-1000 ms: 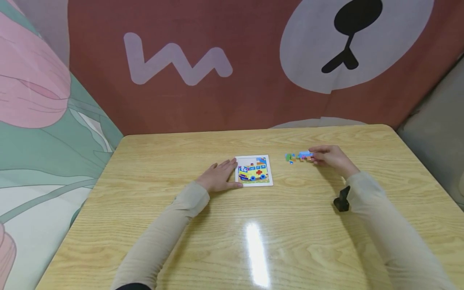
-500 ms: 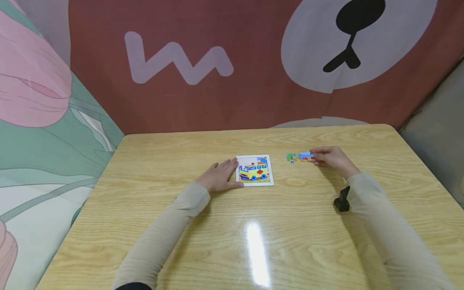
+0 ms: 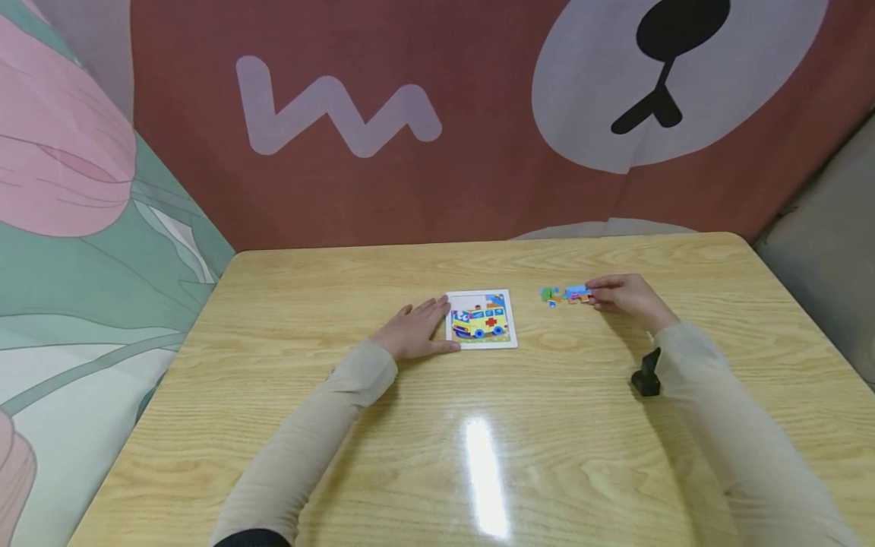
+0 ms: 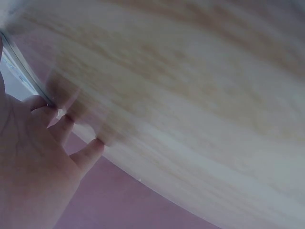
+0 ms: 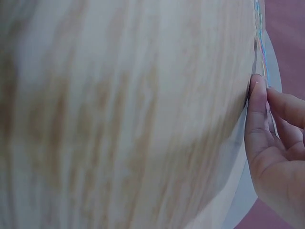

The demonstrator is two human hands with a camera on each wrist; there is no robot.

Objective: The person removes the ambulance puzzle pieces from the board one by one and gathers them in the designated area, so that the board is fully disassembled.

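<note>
A white-framed jigsaw puzzle [image 3: 481,323] lies on the table, its picture a yellow ambulance, with a pale bare patch at the upper left. My left hand [image 3: 413,330] rests at its left side, fingers spread, with fingertips and thumb touching the frame. To the right of the frame, my right hand [image 3: 629,298] pinches a puzzle piece [image 3: 588,296] between thumb and fingers at the right end of a small group. The fingers hide much of that piece. Loose puzzle pieces [image 3: 550,294] in green, blue and orange lie left of it. The right wrist view shows the pinching right hand [image 5: 279,138] edge-on.
The wooden table [image 3: 410,456] carries a bright light reflection near the front. Behind its far edge stands a brown wall [image 3: 478,190] with a cartoon face. A black wrist mount [image 3: 645,374] sticks out from the right sleeve.
Both hands stay in nearly the same place. The whole head view shifts very slightly, and the right fingers remain at the same end of the loose pieces.
</note>
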